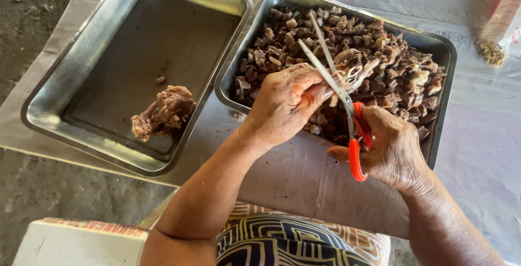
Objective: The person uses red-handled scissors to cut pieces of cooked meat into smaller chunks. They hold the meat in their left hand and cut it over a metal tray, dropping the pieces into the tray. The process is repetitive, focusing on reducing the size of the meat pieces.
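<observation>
Landmark: the right-hand rectangular steel tray (442, 54), heaped with small brown cut meat pieces (391, 76).

Left of the landmark, touching its left wall: a second rectangular steel tray (70, 76), nearly bare, with one large brown uncut meat chunk (163, 114) lying near its lower right corner.

Below that tray, at the lower picture edge, well apart from the landmark: a white box (76, 244) with a red printed strip along its top edge.

Over the landmark's near left part: left hand (285, 106), fingers closed, pinching a pale brown strip of meat (353, 68) that sits just right of its fingertips.

Scissors with steel blades and red handles (342, 92): long axis runs from the lower right up to the upper left, tips pointing away from the person, blades parted, the meat strip between them near the pivot.

Over the landmark's near right rim: right hand (393, 152), fingers closed through the red handles.

Right of the landmark, at the picture's upper right edge: a clear plastic packet (502, 19) with red stripes, small tan grains showing at its lower end.

Both trays rest on a grey sheet (477, 152) with faint print.
</observation>
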